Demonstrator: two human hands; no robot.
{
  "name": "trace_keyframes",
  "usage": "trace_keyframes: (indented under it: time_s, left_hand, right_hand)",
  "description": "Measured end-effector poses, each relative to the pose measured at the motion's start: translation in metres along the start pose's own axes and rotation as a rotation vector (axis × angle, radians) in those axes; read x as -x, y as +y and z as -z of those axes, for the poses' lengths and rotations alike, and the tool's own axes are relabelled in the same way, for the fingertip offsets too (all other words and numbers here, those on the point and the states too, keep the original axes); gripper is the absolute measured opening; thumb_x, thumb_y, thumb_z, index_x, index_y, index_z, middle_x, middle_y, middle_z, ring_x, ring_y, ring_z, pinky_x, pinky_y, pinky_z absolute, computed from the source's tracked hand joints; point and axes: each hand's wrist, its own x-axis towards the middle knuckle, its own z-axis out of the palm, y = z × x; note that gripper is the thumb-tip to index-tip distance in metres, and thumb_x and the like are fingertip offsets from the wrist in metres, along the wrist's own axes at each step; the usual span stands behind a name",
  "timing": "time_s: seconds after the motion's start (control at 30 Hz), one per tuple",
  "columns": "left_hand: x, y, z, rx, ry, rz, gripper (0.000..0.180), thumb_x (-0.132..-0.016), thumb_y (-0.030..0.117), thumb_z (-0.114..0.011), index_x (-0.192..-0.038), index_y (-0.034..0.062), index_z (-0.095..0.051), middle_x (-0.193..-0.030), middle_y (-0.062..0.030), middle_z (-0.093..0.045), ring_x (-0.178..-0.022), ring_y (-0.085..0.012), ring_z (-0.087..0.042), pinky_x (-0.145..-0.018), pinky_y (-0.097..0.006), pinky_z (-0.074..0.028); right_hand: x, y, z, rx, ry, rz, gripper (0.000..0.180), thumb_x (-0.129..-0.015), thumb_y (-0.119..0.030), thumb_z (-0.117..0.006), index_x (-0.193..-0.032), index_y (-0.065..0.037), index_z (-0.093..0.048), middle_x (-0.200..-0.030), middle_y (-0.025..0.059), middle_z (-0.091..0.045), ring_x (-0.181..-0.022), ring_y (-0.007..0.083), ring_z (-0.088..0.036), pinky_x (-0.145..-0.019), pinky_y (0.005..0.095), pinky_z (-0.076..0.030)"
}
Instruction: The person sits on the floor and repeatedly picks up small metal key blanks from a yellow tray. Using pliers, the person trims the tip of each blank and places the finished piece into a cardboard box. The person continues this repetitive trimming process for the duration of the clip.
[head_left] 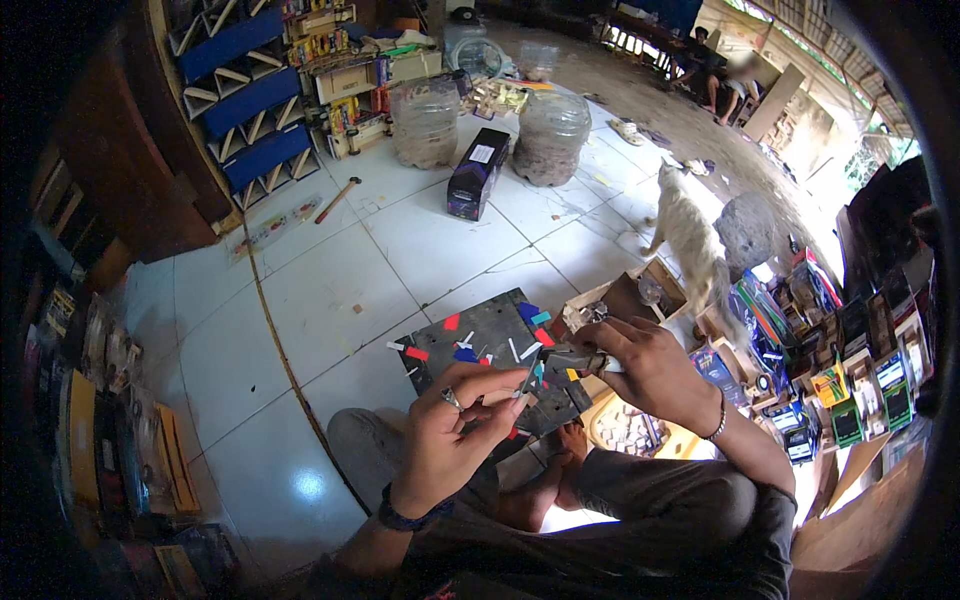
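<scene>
Near the middle of the view, my left hand, with a ring and a dark wristband, pinches a thin dark strip between thumb and forefinger. What the strip is made of I cannot make out. My right hand is wrapped round a pair of pliers, whose metal jaws point left toward the strip. Whether jaws and strip touch I cannot tell. Below both hands lies a dark square board, strewn with small red, blue, white and teal scraps. A small light brown piece shows behind my left fingertips.
A box with small pieces stands beyond my right hand, a yellow tub of small blocks below it. A cat, two plastic containers, a black box and a hammer are farther off. Stacked goods line the right.
</scene>
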Motion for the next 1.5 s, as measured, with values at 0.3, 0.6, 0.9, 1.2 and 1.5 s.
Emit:
trace_keyframes:
  time_s: [0.3, 0.6, 0.9, 1.2, 1.5]
  left_hand:
    - [-0.002, 0.001, 0.001, -0.115, -0.018, -0.071, 0.034, -0.092, -0.008, -0.072, -0.124, 0.0044, -0.071, -0.116, -0.0065, -0.062, -0.097, -0.0113, -0.071, -0.081, -0.022, -0.057]
    - [-0.004, 0.0, -0.001, -0.183, 0.026, -0.124, 0.036, -0.091, -0.005, -0.074, -0.125, 0.0057, -0.071, -0.111, -0.0103, -0.066, -0.093, -0.0155, -0.074, -0.079, -0.027, -0.059]
    - [-0.002, -0.005, -0.006, -0.147, 0.089, -0.059, 0.032, -0.093, 0.0, -0.075, -0.124, 0.0034, -0.068, -0.11, -0.0101, -0.07, -0.094, -0.0166, -0.074, -0.077, -0.028, -0.058]
    - [0.0, 0.001, -0.008, -0.188, 0.099, 0.002, 0.015, -0.099, 0.0, -0.069, -0.114, -0.0004, -0.072, -0.097, -0.0033, -0.071, -0.081, -0.0035, -0.062, -0.073, -0.021, -0.049]
    - [-0.001, 0.002, -0.006, -0.436, 0.12, -0.118, 0.017, -0.095, -0.002, -0.071, -0.111, 0.0023, -0.073, -0.098, -0.0106, -0.072, -0.083, -0.0174, -0.07, -0.075, -0.029, -0.054]
  right_hand:
    - [-0.001, -0.004, 0.0, -0.039, 0.01, -0.011, 0.044, -0.083, -0.013, -0.075, -0.123, -0.002, -0.061, -0.108, 0.0202, -0.069, -0.099, 0.0428, -0.068, -0.086, 0.0481, -0.055]
    - [0.001, 0.002, -0.002, 0.008, -0.01, 0.009, 0.051, -0.09, -0.031, -0.073, -0.13, -0.003, -0.058, -0.11, 0.0224, -0.07, -0.095, 0.0421, -0.067, -0.083, 0.0489, -0.054]
    - [0.0, -0.003, -0.005, 0.033, 0.021, -0.016, 0.04, -0.084, -0.015, -0.077, -0.117, -0.003, -0.059, -0.101, 0.0189, -0.07, -0.094, 0.0421, -0.068, -0.08, 0.0489, -0.054]
    - [-0.003, -0.004, -0.016, -0.025, -0.036, 0.005, 0.04, -0.087, -0.019, -0.075, -0.118, 0.0, -0.058, -0.1, 0.0226, -0.069, -0.092, 0.0431, -0.068, -0.078, 0.0497, -0.054]
    - [-0.003, -0.007, -0.019, -0.145, -0.14, -0.048, 0.032, -0.096, -0.025, -0.073, -0.109, 0.002, -0.062, -0.085, 0.0245, -0.067, -0.08, 0.0427, -0.069, -0.069, 0.0484, -0.054]
